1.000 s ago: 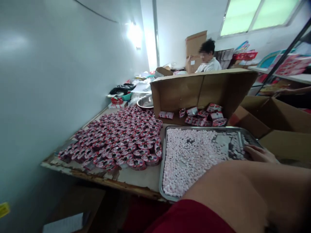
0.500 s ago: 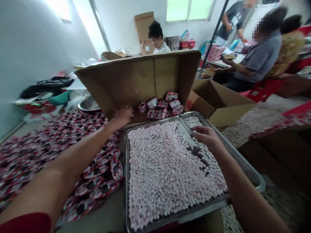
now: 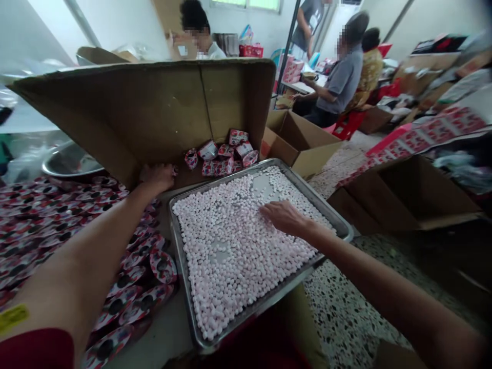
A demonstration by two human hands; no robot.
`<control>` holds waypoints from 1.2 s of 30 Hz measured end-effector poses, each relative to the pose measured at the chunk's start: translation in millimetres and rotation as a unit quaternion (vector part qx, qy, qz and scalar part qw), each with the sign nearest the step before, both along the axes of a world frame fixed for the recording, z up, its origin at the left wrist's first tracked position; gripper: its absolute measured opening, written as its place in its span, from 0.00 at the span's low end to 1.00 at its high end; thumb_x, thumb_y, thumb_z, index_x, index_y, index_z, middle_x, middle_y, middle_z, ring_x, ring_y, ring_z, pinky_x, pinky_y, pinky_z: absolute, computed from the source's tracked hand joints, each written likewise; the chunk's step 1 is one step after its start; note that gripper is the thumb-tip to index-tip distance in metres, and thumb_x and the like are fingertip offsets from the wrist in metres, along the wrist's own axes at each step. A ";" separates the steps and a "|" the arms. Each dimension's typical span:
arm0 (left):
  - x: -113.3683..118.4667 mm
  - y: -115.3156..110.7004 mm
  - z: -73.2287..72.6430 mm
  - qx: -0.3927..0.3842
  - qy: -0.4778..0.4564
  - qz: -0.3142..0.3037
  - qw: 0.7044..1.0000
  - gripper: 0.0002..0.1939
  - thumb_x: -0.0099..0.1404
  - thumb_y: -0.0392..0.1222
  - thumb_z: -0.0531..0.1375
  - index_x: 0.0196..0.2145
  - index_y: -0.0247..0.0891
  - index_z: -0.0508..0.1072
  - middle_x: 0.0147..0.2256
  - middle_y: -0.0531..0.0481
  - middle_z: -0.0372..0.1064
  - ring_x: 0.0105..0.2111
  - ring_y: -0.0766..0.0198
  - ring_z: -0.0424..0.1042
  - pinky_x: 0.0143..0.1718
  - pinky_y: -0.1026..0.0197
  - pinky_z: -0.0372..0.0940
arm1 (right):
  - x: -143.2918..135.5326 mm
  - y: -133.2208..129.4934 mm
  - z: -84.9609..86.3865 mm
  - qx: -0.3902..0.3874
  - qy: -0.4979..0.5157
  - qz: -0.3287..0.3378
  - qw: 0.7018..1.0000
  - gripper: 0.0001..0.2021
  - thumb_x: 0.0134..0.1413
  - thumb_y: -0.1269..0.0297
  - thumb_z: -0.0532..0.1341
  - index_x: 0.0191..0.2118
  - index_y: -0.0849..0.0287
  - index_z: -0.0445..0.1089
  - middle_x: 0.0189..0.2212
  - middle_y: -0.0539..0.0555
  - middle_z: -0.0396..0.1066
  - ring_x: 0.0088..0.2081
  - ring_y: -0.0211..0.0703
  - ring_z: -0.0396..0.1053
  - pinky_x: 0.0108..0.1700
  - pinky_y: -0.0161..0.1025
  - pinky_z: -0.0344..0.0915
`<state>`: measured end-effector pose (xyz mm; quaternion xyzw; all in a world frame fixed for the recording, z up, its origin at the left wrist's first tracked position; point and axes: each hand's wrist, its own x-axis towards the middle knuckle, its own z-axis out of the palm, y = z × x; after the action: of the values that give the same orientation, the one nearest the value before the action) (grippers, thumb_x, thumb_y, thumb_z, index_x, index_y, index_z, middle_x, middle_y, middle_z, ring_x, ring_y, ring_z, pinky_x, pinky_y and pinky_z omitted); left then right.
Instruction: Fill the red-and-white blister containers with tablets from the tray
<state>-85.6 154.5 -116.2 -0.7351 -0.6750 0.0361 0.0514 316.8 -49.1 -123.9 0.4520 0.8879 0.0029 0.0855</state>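
Note:
My left hand (image 3: 157, 177) reaches into the big cardboard box (image 3: 161, 107) lying on its side. Its fingers are curled, with a bit of red-and-white printed packet at the fingertips, mostly hidden. Further right in the box lies a small pile of closed printed packets (image 3: 217, 166). My right hand (image 3: 283, 216) is down among the small pale pink tablets (image 3: 238, 246) spread over a metal tray (image 3: 348, 233). Its fingers are bent together, and what they hold, if anything, is hidden. Left of the tray stand many open printed pouches (image 3: 132, 305) with dark openings.
A metal bowl (image 3: 57, 161) stands behind the pouches. An open carton (image 3: 303, 141) sits right of the big box, and another carton (image 3: 407, 189) is on the speckled floor at right. A person (image 3: 200, 36) is behind the box; others sit and stand at back right.
The view has turned right and moved closer. My right hand has shifted from beside a thin metallic strip, now out of sight, onto the middle of the tablets. My left hand stays in the box.

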 end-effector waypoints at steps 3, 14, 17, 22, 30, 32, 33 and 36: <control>3.6 -29.8 25.7 0.096 -0.049 0.005 0.994 0.22 0.67 0.43 0.54 0.55 0.30 0.68 0.53 0.35 0.68 0.56 0.44 0.63 0.57 0.45 0.55 | 6.3 -24.7 9.9 0.037 -0.027 -0.012 0.999 0.10 0.66 0.72 0.51 0.48 0.61 0.66 0.41 0.60 0.73 0.40 0.46 0.70 0.36 0.37 0.59; 166.0 -231.2 -49.3 0.087 -0.605 0.096 0.785 0.22 0.64 0.54 0.60 0.52 0.41 0.70 0.43 0.46 0.76 0.44 0.57 0.74 0.46 0.60 0.65 | 15.9 -81.1 6.4 -0.006 -0.030 -0.213 0.977 0.14 0.61 0.78 0.49 0.48 0.68 0.67 0.37 0.67 0.76 0.40 0.52 0.77 0.38 0.40 0.67; 209.4 -237.7 -67.5 0.143 -0.620 0.071 0.768 0.24 0.63 0.50 0.61 0.54 0.40 0.68 0.51 0.42 0.73 0.52 0.56 0.72 0.52 0.57 0.64 | -6.3 -80.7 -3.5 -0.012 0.015 -0.231 0.973 0.14 0.61 0.76 0.50 0.48 0.66 0.68 0.38 0.67 0.77 0.41 0.52 0.77 0.40 0.39 0.66; 256.1 -221.1 -64.0 0.134 -0.645 0.078 0.748 0.25 0.65 0.51 0.59 0.57 0.39 0.66 0.53 0.40 0.71 0.53 0.57 0.70 0.56 0.57 0.62 | -18.7 -58.0 -12.0 -0.019 0.122 -0.288 0.950 0.12 0.55 0.71 0.57 0.44 0.62 0.70 0.41 0.65 0.77 0.45 0.53 0.75 0.42 0.39 0.64; 251.0 -180.4 -55.1 0.095 -0.732 0.071 0.671 0.18 0.61 0.45 0.62 0.47 0.34 0.75 0.43 0.44 0.76 0.42 0.59 0.75 0.48 0.59 0.67 | -9.0 -47.9 -21.5 -0.089 0.343 -0.335 0.873 0.01 0.46 0.70 0.56 0.28 0.59 0.64 0.22 0.51 0.69 0.26 0.40 0.69 0.26 0.32 0.58; 225.7 -168.5 -49.5 0.099 -0.693 0.055 0.712 0.20 0.57 0.42 0.66 0.47 0.35 0.75 0.44 0.45 0.76 0.44 0.58 0.74 0.50 0.58 0.66 | -0.3 -48.9 -15.4 -0.123 0.410 -0.330 0.841 0.03 0.47 0.66 0.56 0.29 0.58 0.62 0.18 0.46 0.62 0.20 0.36 0.64 0.22 0.31 0.56; 212.9 -163.7 -45.9 0.099 -0.664 0.039 0.740 0.22 0.55 0.40 0.68 0.48 0.36 0.75 0.46 0.45 0.76 0.45 0.58 0.74 0.51 0.58 0.66 | 4.3 -48.6 -10.4 -0.148 0.461 -0.325 0.812 0.05 0.46 0.64 0.58 0.30 0.57 0.61 0.16 0.43 0.60 0.18 0.35 0.62 0.21 0.31 0.56; 184.0 -154.6 -34.5 0.086 -0.582 -0.012 0.808 0.24 0.54 0.36 0.68 0.49 0.38 0.75 0.47 0.45 0.76 0.46 0.57 0.74 0.51 0.57 0.66 | 14.4 -43.7 9.4 -0.244 0.602 -0.300 0.698 0.16 0.37 0.61 0.65 0.33 0.57 0.62 0.16 0.40 0.59 0.16 0.32 0.58 0.18 0.30 0.55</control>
<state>98.3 -0.1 -150.7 -0.6186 -0.5701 -0.4575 -0.2881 331.1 -92.8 -114.6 0.5629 0.5366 -0.5124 -0.3641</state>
